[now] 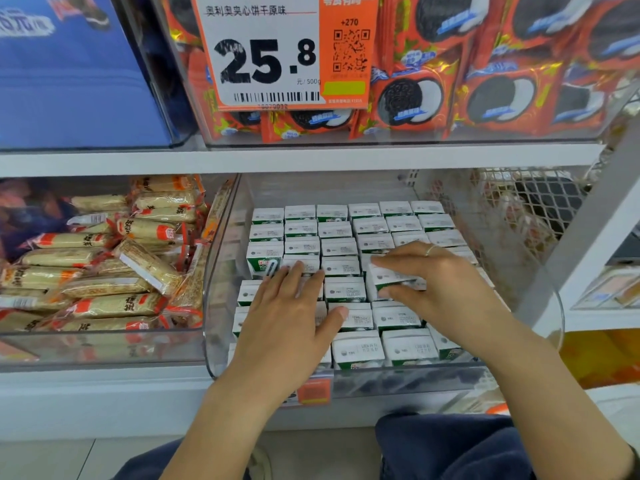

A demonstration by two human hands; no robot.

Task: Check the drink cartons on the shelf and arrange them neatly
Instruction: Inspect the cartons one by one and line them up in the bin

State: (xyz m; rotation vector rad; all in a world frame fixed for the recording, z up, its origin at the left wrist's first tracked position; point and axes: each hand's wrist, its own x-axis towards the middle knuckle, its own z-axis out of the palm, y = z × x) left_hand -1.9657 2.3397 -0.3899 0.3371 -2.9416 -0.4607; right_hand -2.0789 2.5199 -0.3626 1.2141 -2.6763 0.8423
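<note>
The left hand (291, 313) lies flat on the cartons (341, 247) in the clear bin (221, 306); the right hand (446, 285) pinches one carton (388, 277), lifted slightly.

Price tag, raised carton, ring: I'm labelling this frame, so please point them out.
price tag (266, 60), head view, on the printed price.
raised carton (389, 275), head view, on its top face.
ring (430, 250), head view, on the band.

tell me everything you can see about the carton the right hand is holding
The carton is a small white box, cardboard by its look, with grey print and a green band low on its side. It sits raised and tilted above the neat rows of like cartons in the clear plastic bin, right of centre. The right hand has it in its grip, fingers over the top, thumb beneath. The hand hides its right end.
</note>
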